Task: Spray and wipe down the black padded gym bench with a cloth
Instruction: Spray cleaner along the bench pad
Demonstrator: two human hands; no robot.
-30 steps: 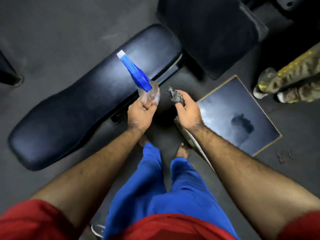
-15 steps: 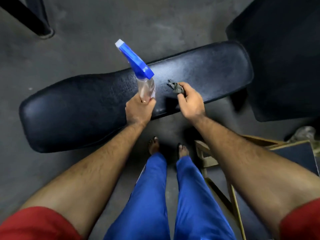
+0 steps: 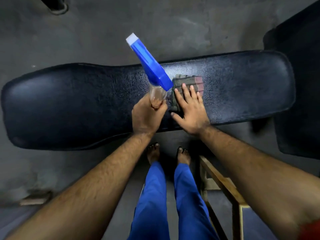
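while wiping is the step in hand, best done with long overlapping strokes along the bench (image 3: 69, 104), pressing flat and even, from the middle out to each end.

far left end of the bench: dull, dry-looking vinyl, apparently not yet reached. worth carrying the strokes right out to that rounded end and along both long edges, where the padding curves away.

just left of the bench's middle, near its front edge: left hand (image 3: 147, 116) wrapped round the neck of the spray bottle (image 3: 150, 66), holding it up off the padding, blue trigger head tilted away over the back edge, white nozzle tip pointing up and left. clear lower body mostly hidden in the fist; liquid level impossible to judge, though the little that shows looks clear with a faint tint. better kept raised and out of the cloth's path, ready for another squirt on the dry end.

just beside it, right of middle: right hand (image 3: 188, 108) spread wide and flat, fingers straight, pressing the folded cloth (image 3: 187, 84) onto the padding. cloth greyish with a reddish checked corner, peeking out beyond the fingertips.

further right: a misted, speckled sheen up to the right end, likely spray waiting to be wiped before it dries.

below the front edge, right: a wooden frame (image 3: 223, 184) on the floor.
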